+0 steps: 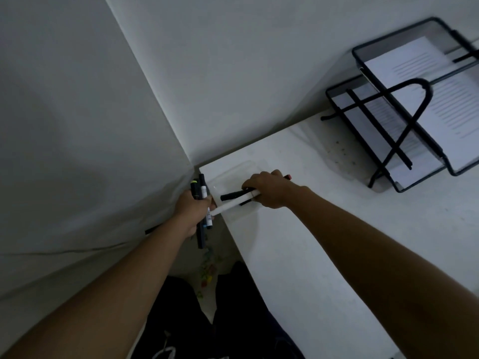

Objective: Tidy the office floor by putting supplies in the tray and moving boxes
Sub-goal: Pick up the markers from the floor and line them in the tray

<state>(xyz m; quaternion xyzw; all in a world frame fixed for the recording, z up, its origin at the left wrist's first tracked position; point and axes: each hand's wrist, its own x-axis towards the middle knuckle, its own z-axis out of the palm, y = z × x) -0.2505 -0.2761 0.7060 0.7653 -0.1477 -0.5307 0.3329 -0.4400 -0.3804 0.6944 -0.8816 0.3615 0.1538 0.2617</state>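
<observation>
Small coloured bits (207, 271) on floor by the feet, too blurred to identify. Left hand (190, 212) gripping a bunch of markers (201, 190) at the desk (324, 242) corner. Right hand (268, 190) clutching pens (232, 196), held over the clear tray (234, 167) on that corner. Wire paper rack (414, 82) with printed sheets farther back.

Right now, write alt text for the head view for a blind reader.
A person's right hand holds black and white markers over a clear tray at the corner of a white desk; left hand grips a bunch of markers beside it. A black mesh paper tray with printed sheets sits farther back.
</observation>
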